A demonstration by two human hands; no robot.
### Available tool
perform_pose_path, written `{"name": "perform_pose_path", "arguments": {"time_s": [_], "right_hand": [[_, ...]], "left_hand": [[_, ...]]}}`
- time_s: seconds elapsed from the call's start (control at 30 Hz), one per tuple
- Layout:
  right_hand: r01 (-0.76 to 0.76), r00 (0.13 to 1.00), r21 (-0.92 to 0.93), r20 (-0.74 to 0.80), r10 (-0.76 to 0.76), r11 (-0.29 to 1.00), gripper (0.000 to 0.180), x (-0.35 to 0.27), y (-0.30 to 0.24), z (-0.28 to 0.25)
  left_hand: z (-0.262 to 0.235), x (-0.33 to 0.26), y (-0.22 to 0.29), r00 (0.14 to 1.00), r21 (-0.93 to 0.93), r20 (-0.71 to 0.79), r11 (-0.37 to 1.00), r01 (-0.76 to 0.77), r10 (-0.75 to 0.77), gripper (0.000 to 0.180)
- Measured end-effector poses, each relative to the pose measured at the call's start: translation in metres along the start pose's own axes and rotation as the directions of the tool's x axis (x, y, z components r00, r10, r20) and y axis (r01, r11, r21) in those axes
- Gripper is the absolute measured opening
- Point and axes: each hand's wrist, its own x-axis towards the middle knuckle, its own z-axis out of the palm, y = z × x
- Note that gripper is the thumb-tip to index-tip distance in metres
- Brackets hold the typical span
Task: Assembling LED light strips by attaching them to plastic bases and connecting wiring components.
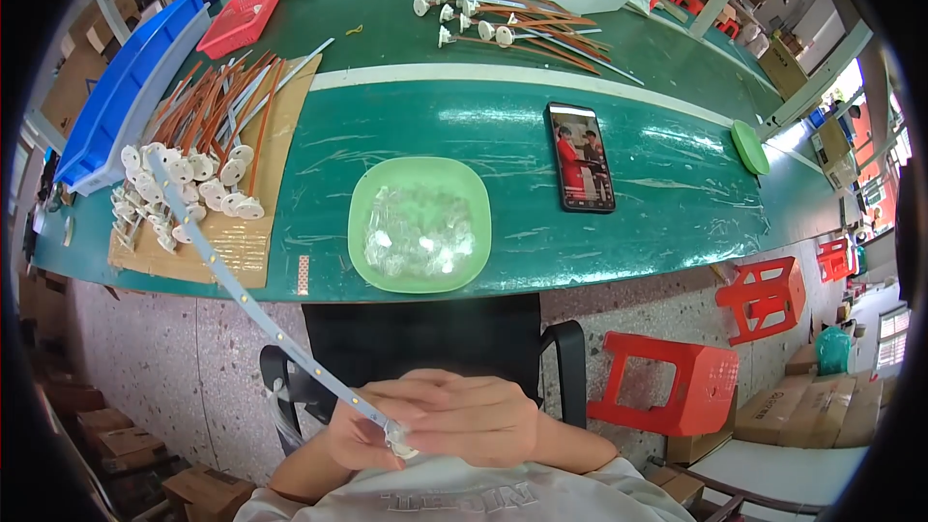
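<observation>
In front of my body, both hands are brought together with fingers overlapping. An LED strip (272, 329), pale and dotted with small yellow lights, rises from between them and slants to the upper left, over the table edge. At its near end sits a small whitish round cap (398, 443). My left hand (360, 428) is closed around this end, the strip lying across its fingers. My right hand (481, 422) is closed over the same end from the other side; its fingertips press near the cap. The exact grip is partly hidden by the overlapping fingers.
A light green bowl (362, 256) with clear small parts stands at the table's near edge, a phone (584, 157) to its right. Strips with white round caps (198, 169) lie on cardboard (253, 256) at left, beside a blue bin (126, 87). Red stools (691, 387) stand right.
</observation>
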Motion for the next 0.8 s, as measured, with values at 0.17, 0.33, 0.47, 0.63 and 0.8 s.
{"name": "perform_pose_path", "arguments": {"time_s": [0.17, 0.33, 0.47, 0.63, 0.8], "right_hand": [[-0.035, 0.996, -0.064, 0.083, 0.041, 0.997, 0.023, 0.008, 0.003, -0.008], [0.061, 0.981, -0.195, 0.195, -0.022, 0.979, 0.025, 0.030, 0.004, -0.020], [0.134, 0.973, -0.213, 0.211, -0.088, 0.968, 0.029, 0.037, 0.013, -0.020], [-0.153, 0.933, -0.499, 0.213, 0.292, 0.853, 0.022, 0.065, 0.039, -0.036], [-0.196, 0.822, -0.637, 0.308, 0.479, 0.746, 0.030, 0.097, 0.070, -0.046]], "left_hand": [[-0.001, -0.001, 0.002, 0.991, -0.090, -0.108, 0.994, 0.064, -0.073, 0.056], [-0.009, 0.004, 0.024, 0.989, -0.001, -0.103, 0.994, 0.110, -0.110, 0.055], [-0.016, -0.001, 0.033, 0.983, 0.102, -0.152, 0.988, 0.116, -0.099, 0.054], [-0.053, 0.028, 0.041, 0.904, 0.362, -0.415, 0.930, 0.059, 0.104, 0.049], [-0.101, 0.059, 0.036, 0.817, 0.506, -0.519, 0.861, 0.057, 0.251, 0.049]]}}
